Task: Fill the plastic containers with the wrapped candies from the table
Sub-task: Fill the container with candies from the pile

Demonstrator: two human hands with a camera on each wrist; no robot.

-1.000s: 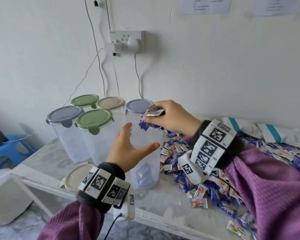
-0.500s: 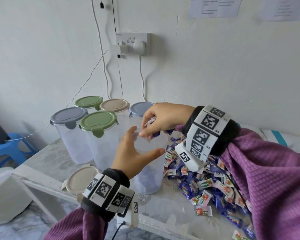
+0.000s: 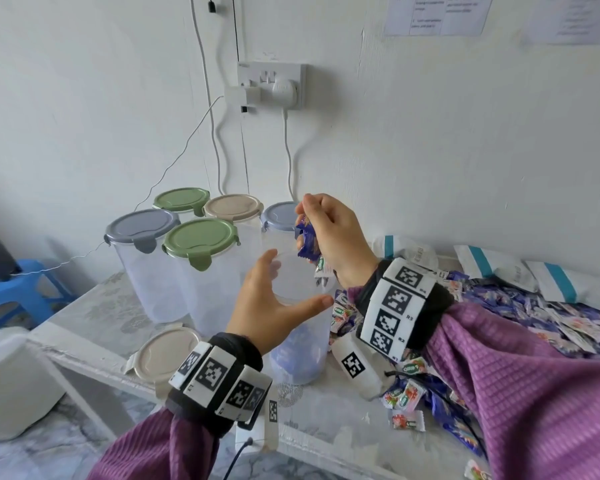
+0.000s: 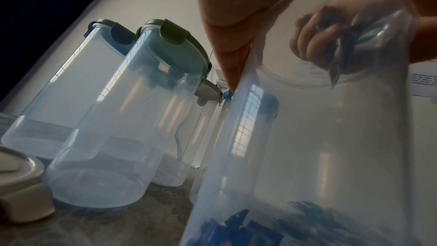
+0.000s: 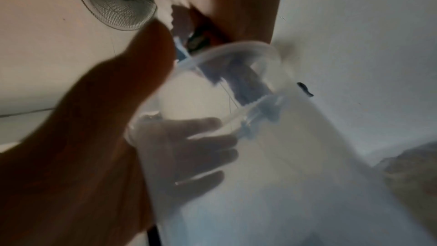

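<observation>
Over the mouth of the open container (image 3: pixel 300 327), the right hand (image 3: pixel 333 240) clutches a bunch of wrapped candies (image 3: pixel 307 242), blue wrappers poking out below the curled fingers. Standing on the table (image 3: pixel 326 424), the container has a shallow layer of blue candies at its bottom, so filling looks barely started. The left hand (image 3: pixel 271 310) wraps around its upper wall, thumb in front and fingers behind, steadying it.

The likeliest slip, I judge, is a spill: a green-and-white candy (image 3: pixel 323 268) hangs at the heel of the right hand, close to the rim's right side, and could fall outside if the hand opens off-centre. A tall, nearly empty container is light and may tip if the left hand loosens.

Room is tight to the left and behind, where five lidded containers (image 3: pixel 201 271) crowd close, and a loose beige lid (image 3: pixel 167 351) lies near the table's front edge. The candy pile (image 3: pixel 520 306) spreads right, just beside the container's base.
</observation>
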